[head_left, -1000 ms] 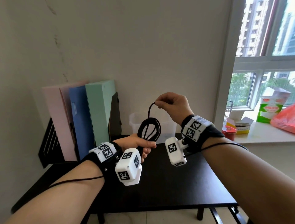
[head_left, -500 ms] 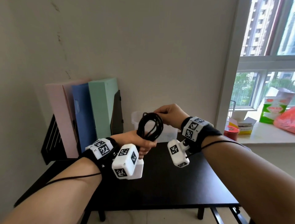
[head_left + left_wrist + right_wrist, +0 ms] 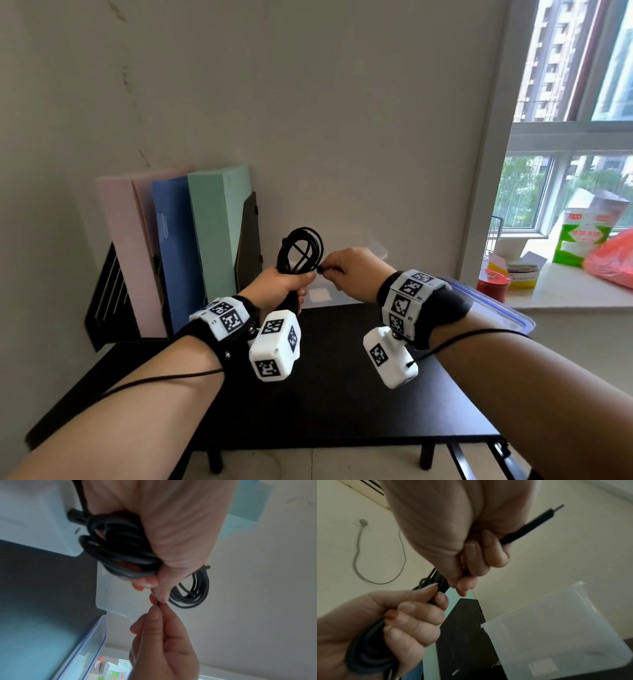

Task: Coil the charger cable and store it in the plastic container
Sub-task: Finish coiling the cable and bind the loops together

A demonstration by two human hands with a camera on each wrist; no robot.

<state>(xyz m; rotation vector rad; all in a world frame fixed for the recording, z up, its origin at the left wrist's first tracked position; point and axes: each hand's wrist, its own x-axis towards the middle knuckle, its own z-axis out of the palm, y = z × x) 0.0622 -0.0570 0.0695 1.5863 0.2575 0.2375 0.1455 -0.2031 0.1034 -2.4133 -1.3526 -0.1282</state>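
Observation:
The black charger cable [image 3: 301,251] is wound into several loops that stand up out of my left hand [image 3: 286,286], which grips the bundle [image 3: 120,550] at its lower part above the black table [image 3: 342,377]. My right hand [image 3: 346,274] is just to the right of it and pinches the cable's free end; the plug tip [image 3: 544,517] sticks out past its fingers [image 3: 488,555]. The clear plastic container [image 3: 556,635] stands open on the table behind both hands, mostly hidden by them in the head view.
A blue-rimmed clear lid [image 3: 496,308] lies at the table's right edge. Pink, blue and green folders [image 3: 178,246] stand in a black rack at the back left against the wall. A red tin [image 3: 493,284] and packets sit on the windowsill to the right.
My right hand has come down from above the coil to its right side, laying another loop onto the bundle. Only the short free end is left between the hands.

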